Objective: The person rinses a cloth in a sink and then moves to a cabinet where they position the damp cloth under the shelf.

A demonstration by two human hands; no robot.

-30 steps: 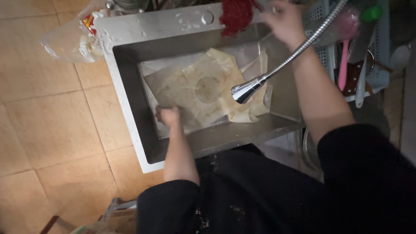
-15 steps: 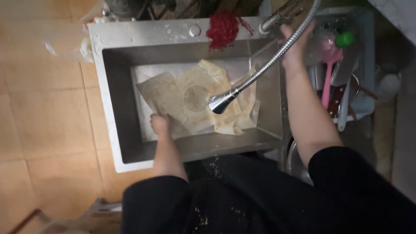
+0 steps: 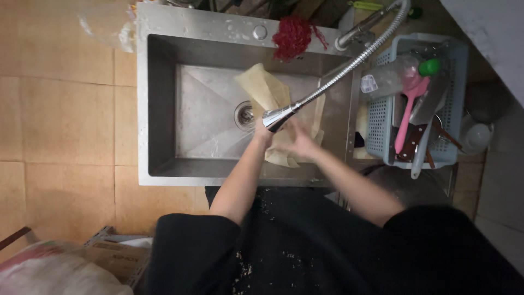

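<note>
A beige cloth (image 3: pixel 267 90) lies bunched against the right side of the steel sink (image 3: pixel 164 109), folded up from the drain (image 3: pixel 245 114). My left hand (image 3: pixel 263 136) and my right hand (image 3: pixel 299 143) meet on the cloth's lower part, gripping it just under the chrome sprayer head (image 3: pixel 275 117). Water sprays from the head leftward over the sink floor. The sprayer's flexible hose (image 3: pixel 349 68) arcs up to the tap at the back right. The sprayer head hides part of my left hand.
A red mesh scrubber (image 3: pixel 295 35) sits on the sink's back rim. Right of the sink stands a blue dish rack (image 3: pixel 445 158) with a pink spatula (image 3: pixel 406 117), a green-capped bottle (image 3: pixel 390 79) and utensils. Tiled floor lies left; a cardboard box (image 3: pixel 112 254) and a sack (image 3: pixel 54 273) are at bottom left.
The cloth, spread flat over the sink floor before, is now gathered at the right. My right hand came down from the tap to the cloth; my left hand moved right to join it.
</note>
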